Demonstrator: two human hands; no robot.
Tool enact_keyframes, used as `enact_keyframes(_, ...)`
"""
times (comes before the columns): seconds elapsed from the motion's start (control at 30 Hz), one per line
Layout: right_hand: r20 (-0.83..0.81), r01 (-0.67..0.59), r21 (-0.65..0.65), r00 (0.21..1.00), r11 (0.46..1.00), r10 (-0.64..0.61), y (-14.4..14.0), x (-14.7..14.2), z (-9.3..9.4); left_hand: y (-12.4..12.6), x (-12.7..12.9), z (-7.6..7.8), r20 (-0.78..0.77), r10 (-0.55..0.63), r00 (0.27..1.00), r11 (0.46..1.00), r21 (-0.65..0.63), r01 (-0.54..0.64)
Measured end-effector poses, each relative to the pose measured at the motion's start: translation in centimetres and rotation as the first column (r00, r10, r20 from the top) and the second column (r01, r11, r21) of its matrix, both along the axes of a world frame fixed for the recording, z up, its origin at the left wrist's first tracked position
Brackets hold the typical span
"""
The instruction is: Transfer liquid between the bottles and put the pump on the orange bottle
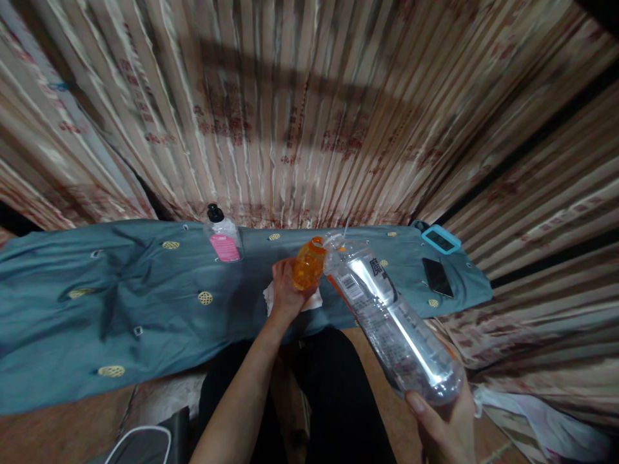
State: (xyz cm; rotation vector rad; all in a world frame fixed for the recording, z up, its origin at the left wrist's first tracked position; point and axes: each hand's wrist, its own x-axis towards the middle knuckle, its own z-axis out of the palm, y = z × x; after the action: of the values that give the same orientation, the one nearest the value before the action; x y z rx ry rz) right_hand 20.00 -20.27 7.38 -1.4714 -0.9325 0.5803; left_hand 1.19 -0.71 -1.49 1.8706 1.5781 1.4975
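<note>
Small orange bottle, rounded and translucent, glowing amber with liquid inside, sits upright in the grip of the left hand, just above the blue cloth-covered surface. Its orange top points up and slightly right. Right against that top comes the mouth of the big clear plastic bottle, long, ribbed, see-through, with a white barcode label and dark printed characters near its shoulder. It's tipped steeply, neck down toward the orange one, base up and toward the camera, cupped from below by the right hand. Light glints along its side; whether liquid is flowing can't be made out.
</note>
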Motion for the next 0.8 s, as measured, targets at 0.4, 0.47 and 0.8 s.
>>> enact_keyframes(0.4, 0.013, -0.022, -0.011, 1.000, 1.000, 0.022, -0.2, -0.6, 0.7, 0.1, 0.0, -0.2, 0.014, -0.009, 1.000, 1.000, -0.002, 0.009)
enact_keyframes(0.47, 0.003, -0.027, -0.019, 1.000, 0.999, 0.027, -0.2, -0.7, 0.9, 0.1, 0.0, -0.1, 0.007, -0.019, 1.000, 1.000, -0.004, 0.019)
enact_keyframes(0.8, -0.059, -0.058, -0.046, 0.997, 0.997, 0.055, -0.5, -0.8, 1.3, 0.0, 0.1, 0.1, 0.015, -0.012, 1.000, 0.999, -0.034, 0.012)
